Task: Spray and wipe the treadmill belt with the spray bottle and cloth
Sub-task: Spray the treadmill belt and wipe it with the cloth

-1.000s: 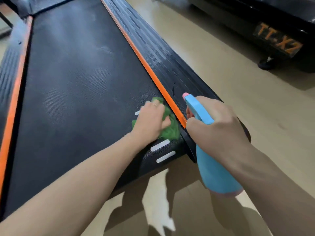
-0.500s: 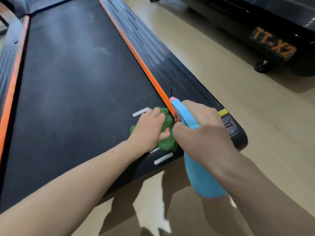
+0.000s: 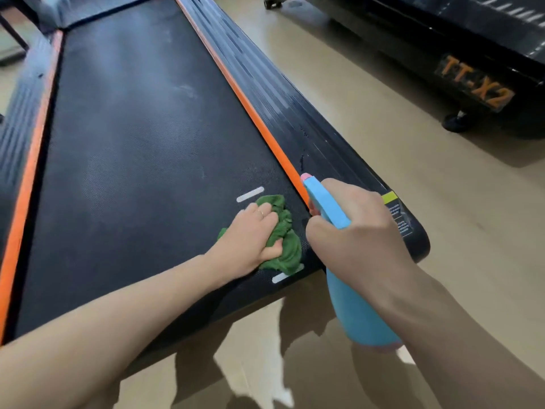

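The black treadmill belt (image 3: 141, 160) runs away from me between two orange strips. A crumpled green cloth (image 3: 284, 243) lies on the belt's near right corner, between white stripe marks. My left hand (image 3: 250, 240) presses down on the cloth, with the fingers over it and the thumb curled into its folds. Just right of it my right hand (image 3: 354, 237) grips a light blue spray bottle (image 3: 354, 308) by the neck. The bottle's pink-tipped nozzle (image 3: 305, 176) points forward along the right orange strip. The bottle body hangs below the belt's end.
The ribbed black right side rail (image 3: 295, 113) has a few dark drops on it and a yellow label near its end. A second black machine (image 3: 472, 72) with orange lettering stands on the beige floor (image 3: 368, 113) to the right.
My left hand has slid the cloth a little toward the belt's near end. My right hand with the bottle has drifted left toward the cloth, uncovering the rail's labelled end.
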Available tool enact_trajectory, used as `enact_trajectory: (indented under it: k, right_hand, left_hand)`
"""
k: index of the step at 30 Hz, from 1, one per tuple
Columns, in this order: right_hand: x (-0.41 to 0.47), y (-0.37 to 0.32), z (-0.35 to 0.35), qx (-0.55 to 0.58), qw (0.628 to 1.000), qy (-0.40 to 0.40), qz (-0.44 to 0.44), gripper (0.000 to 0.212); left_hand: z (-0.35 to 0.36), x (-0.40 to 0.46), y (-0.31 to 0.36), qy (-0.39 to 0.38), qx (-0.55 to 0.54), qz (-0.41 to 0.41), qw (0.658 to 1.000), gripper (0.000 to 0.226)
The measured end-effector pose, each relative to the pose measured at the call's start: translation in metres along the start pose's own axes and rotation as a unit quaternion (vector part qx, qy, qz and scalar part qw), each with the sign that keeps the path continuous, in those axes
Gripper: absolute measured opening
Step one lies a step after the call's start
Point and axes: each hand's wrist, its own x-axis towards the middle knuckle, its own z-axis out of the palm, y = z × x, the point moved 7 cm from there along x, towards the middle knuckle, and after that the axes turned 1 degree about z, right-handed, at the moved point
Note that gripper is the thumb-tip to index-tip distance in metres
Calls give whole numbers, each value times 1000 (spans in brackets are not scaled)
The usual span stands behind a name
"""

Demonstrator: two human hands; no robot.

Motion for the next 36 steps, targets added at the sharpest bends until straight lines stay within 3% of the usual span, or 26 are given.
enact_trajectory:
  k: [3, 8, 10, 12, 14, 17, 19, 23, 28, 30, 34, 36]
  right_hand:
    - [1, -1, 7, 3, 1000, 0, 6, 12]
    - [4, 3, 7, -17, 1000, 11, 4, 13]
    - [3, 5, 4, -44, 999, 9, 9, 18]
    - [2, 6, 3, -66, 998, 3, 14, 25]
    - [2, 7, 2, -66, 998, 7, 9, 23]
    - [6, 3, 8, -45, 999, 10, 9, 16]
    - [8, 0, 17, -35, 999, 0, 7, 16]
    - [12, -2, 28, -34, 999, -21, 7, 20]
    - [7, -4, 23, -66, 998, -18, -5, 23]
    - [4, -5, 20, -65, 998, -15, -5, 21]
    - [7, -5, 21, -53, 999, -4, 9, 22]
    - [11, -5, 24, -48, 999, -3, 12, 23]
  left_hand:
    - [3, 17, -31, 33, 38, -53, 997, 31]
    - [-3, 45, -115, 53, 85, -316, 943, 26]
    - [-6, 48, -118, 57, 83, -356, 929, 23]
    - [-4, 42, -96, 48, 67, -299, 951, 26]
    - [1, 20, -56, 27, 17, -154, 988, 27]
    - [-1, -5, -28, 12, -33, -27, 999, 26]
    - [1, 6, -42, 28, -1, -46, 999, 27]
    - [6, 43, -106, 77, 36, -201, 976, 35]
    - [-5, 70, -140, 63, 66, -348, 933, 28]
    - [-3, 64, -120, 54, 44, -300, 951, 30]
    - [4, 22, -50, 34, 3, -92, 995, 35]
    - [6, 23, -46, 43, 15, -78, 996, 35]
